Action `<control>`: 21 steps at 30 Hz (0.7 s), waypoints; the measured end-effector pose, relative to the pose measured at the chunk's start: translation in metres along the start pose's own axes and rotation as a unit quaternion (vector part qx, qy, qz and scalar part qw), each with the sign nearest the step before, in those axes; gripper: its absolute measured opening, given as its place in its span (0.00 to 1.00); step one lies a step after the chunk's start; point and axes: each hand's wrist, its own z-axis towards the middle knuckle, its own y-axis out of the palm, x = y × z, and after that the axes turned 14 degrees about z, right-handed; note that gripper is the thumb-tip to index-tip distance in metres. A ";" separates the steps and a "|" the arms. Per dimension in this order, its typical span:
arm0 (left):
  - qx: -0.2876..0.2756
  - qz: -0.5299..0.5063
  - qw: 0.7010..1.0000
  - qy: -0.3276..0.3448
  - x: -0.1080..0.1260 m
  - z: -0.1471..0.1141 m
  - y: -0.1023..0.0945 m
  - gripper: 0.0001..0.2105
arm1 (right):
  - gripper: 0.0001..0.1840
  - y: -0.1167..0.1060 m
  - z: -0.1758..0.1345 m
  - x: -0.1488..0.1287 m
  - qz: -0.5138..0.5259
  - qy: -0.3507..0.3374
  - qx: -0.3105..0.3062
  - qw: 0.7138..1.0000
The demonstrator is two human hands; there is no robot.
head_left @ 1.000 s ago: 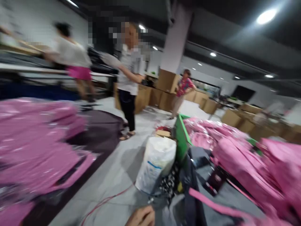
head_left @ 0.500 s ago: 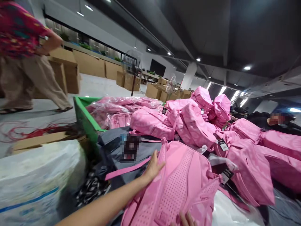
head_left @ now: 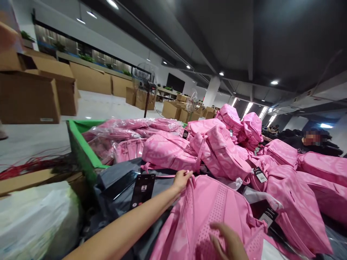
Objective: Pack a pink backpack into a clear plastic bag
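Nearest the camera, the right hand lies flat, fingers spread, on the perforated back panel of a pink backpack, pressing it rather than gripping. Just beyond, the left hand has its fingers pinched together on the top edge of the same backpack, near its carry loop. The bag looks soft, padded and probably light when empty; the fabric should sag, so the loop or the shoulder straps seem the surest holds. Left of the left hand a black hang tag lies on grey plastic sheeting. Past both hands lie more pink backpacks, and farther left a green bin holds bagged ones.
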 end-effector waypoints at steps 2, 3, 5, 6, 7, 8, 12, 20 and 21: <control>0.007 -0.016 0.999 -0.034 -0.015 -0.003 -0.008 0.16 | 0.18 0.011 0.061 -0.003 0.011 -0.030 -0.019 0.999; 0.014 -0.020 0.999 -0.048 -0.021 -0.002 -0.009 0.17 | 0.19 0.018 0.089 -0.005 0.003 -0.039 -0.029 0.999; 0.034 -0.015 0.997 -0.071 -0.027 0.003 -0.009 0.17 | 0.17 0.037 0.138 -0.008 -0.004 -0.048 -0.042 0.998; 0.043 -0.005 0.996 -0.080 -0.028 0.007 -0.007 0.16 | 0.14 0.047 0.156 -0.009 -0.008 -0.046 -0.044 0.998; 0.048 0.007 0.995 -0.088 -0.027 0.012 -0.004 0.16 | 0.09 0.056 0.170 -0.008 -0.012 -0.042 -0.044 0.998; 0.050 0.021 0.994 -0.094 -0.026 0.017 -0.001 0.15 | 0.04 0.065 0.180 -0.006 -0.018 -0.036 -0.042 0.998; 0.021 0.076 0.988 -0.135 -0.025 0.036 0.014 0.14 | 0.11 0.085 0.190 0.007 -0.041 -0.023 -0.024 0.999; -0.028 0.119 0.968 -0.218 -0.053 0.047 0.033 0.13 | 0.12 0.079 0.159 0.025 -0.022 -0.089 -0.070 0.993; -0.028 0.116 0.967 -0.223 -0.057 0.047 0.033 0.13 | 0.12 0.078 0.154 0.025 -0.014 -0.095 -0.079 0.992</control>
